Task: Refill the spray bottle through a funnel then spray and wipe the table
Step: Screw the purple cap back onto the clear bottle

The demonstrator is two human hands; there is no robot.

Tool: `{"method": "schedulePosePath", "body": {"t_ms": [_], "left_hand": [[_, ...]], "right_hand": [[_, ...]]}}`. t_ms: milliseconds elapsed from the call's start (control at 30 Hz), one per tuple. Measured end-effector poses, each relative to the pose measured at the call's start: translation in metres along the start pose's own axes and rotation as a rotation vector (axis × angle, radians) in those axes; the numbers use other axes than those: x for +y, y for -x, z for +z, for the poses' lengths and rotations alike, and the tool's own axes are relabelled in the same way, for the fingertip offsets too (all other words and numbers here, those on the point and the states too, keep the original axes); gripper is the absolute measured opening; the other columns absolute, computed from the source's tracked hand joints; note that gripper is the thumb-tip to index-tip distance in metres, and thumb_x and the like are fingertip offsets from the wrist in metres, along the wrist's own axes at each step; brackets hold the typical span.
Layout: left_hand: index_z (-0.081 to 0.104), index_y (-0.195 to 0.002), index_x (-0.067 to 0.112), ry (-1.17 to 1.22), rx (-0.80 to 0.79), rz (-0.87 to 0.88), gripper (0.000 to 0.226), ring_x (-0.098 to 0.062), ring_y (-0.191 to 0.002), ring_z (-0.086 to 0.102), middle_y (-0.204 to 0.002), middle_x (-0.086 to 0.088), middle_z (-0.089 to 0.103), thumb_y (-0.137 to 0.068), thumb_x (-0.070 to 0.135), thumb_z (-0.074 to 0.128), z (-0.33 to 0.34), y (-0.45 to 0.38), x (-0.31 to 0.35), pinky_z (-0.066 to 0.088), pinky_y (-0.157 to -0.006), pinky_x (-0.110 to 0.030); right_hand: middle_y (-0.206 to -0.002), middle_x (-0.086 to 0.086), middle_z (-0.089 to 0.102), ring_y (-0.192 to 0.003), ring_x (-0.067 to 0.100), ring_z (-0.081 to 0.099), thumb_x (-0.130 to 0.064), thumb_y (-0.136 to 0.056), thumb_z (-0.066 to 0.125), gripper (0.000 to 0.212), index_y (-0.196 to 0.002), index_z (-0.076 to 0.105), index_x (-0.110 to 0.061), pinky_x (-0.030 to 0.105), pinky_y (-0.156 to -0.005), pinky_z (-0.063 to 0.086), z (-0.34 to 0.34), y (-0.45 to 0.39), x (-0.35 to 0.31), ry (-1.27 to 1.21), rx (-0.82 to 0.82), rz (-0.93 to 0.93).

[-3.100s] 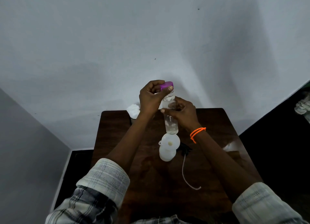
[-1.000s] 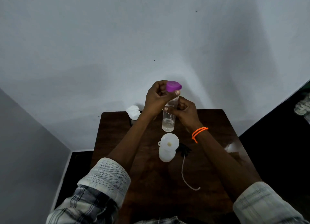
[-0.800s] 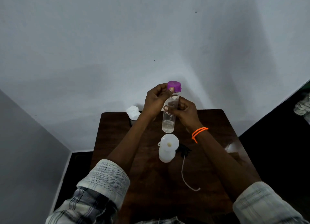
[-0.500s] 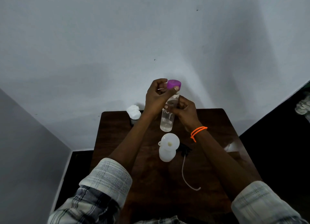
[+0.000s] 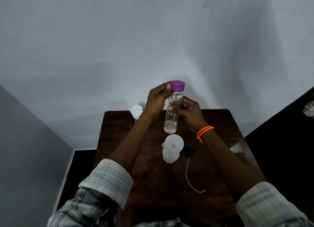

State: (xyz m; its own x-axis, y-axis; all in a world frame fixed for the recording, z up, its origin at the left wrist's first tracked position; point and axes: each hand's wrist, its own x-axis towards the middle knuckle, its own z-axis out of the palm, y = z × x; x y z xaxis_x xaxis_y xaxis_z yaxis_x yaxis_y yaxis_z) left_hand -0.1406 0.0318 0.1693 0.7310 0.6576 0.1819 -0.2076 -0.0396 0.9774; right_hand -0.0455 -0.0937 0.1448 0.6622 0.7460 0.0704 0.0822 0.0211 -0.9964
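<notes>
Upright again, the clear bottle (image 5: 172, 114) hangs over my funnel (image 5: 174, 141); left hand (image 5: 157, 97) fingers pinch its purple cap (image 5: 177, 85), right hand (image 5: 186, 110) grips its middle.

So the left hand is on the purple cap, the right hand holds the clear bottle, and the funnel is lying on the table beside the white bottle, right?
Not quite: the head view shows the funnel seated in the white bottle, not lying beside it. The rest holds.

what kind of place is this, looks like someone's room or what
Probably a plain room in a home, in a corner: a small dark wooden table pushed against a bare white wall, with a dark floor beside it. Nothing marks it as a workshop or lab.
</notes>
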Motion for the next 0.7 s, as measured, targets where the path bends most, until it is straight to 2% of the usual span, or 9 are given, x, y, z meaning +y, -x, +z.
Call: {"method": "schedulePosePath", "body": {"t_ms": [200,267,367,433,467,600,700], "left_hand": [[0.067,-0.128,-0.001,-0.012,0.005,-0.006,0.031,-0.025,-0.113,0.069,-0.119,-0.017,0.073,-0.106,0.016,0.052,-0.013,-0.003,-0.006,0.052,-0.105,-0.044],[0.066,-0.13,0.002,-0.011,-0.01,0.004,0.032,-0.025,-0.117,0.067,-0.123,-0.016,0.072,-0.106,0.016,0.051,-0.018,-0.006,-0.01,0.052,-0.106,-0.043],[0.066,-0.132,0.02,-0.049,-0.051,0.006,0.03,-0.022,-0.125,0.063,-0.128,-0.005,0.071,-0.107,0.023,0.051,-0.028,-0.01,-0.019,0.053,-0.104,-0.04],[0.066,-0.13,0.034,-0.129,-0.062,-0.015,0.028,-0.015,-0.124,0.062,-0.127,0.008,0.071,-0.106,0.028,0.052,-0.036,-0.013,-0.031,0.054,-0.1,-0.038],[0.067,-0.13,0.036,-0.169,-0.061,-0.038,0.028,-0.012,-0.123,0.063,-0.127,0.011,0.07,-0.106,0.029,0.053,-0.041,-0.014,-0.038,0.055,-0.098,-0.038],[0.07,-0.129,0.025,-0.276,-0.063,-0.155,0.031,-0.01,-0.122,0.063,-0.127,0.008,0.071,-0.102,0.024,0.055,-0.054,-0.021,-0.077,0.05,-0.108,-0.042],[0.073,-0.124,0.025,-0.328,-0.026,-0.243,0.031,-0.009,-0.119,0.064,-0.122,0.008,0.073,-0.097,0.025,0.057,-0.059,-0.028,-0.099,0.048,-0.109,-0.042]], "right_hand": [[-0.103,0.014,0.077,-0.101,0.033,0.073,-0.006,-0.074,0.087,0.039,-0.11,0.073,-0.005,0.046,-0.092,0.059,0.002,-0.008,0.006,0.036,-0.035,0.011],[-0.105,0.01,0.077,-0.102,0.029,0.073,-0.009,-0.072,0.089,0.043,-0.112,0.073,-0.008,0.045,-0.092,0.059,0.006,-0.013,0.009,0.057,-0.025,0.01],[-0.107,-0.001,0.078,-0.102,0.018,0.073,-0.023,-0.068,0.093,0.052,-0.116,0.073,-0.019,0.038,-0.092,0.058,0.013,-0.025,0.018,0.178,0.0,-0.013],[-0.103,-0.006,0.078,-0.097,0.012,0.073,-0.027,-0.063,0.093,0.054,-0.113,0.074,-0.023,0.034,-0.088,0.058,0.015,-0.037,0.027,0.286,0.027,0.023],[-0.101,-0.006,0.078,-0.093,0.012,0.073,-0.028,-0.06,0.093,0.054,-0.111,0.075,-0.024,0.034,-0.085,0.059,0.016,-0.044,0.031,0.341,0.035,0.05],[-0.089,-0.006,0.076,-0.08,0.009,0.071,-0.026,-0.057,0.094,0.048,-0.102,0.077,-0.025,0.031,-0.079,0.058,0.024,-0.065,0.049,0.535,-0.009,0.111],[-0.101,0.003,0.078,-0.093,0.02,0.072,-0.019,-0.064,0.09,0.047,-0.109,0.075,-0.021,0.035,-0.086,0.056,0.033,-0.076,0.062,0.585,-0.025,0.134]]}}
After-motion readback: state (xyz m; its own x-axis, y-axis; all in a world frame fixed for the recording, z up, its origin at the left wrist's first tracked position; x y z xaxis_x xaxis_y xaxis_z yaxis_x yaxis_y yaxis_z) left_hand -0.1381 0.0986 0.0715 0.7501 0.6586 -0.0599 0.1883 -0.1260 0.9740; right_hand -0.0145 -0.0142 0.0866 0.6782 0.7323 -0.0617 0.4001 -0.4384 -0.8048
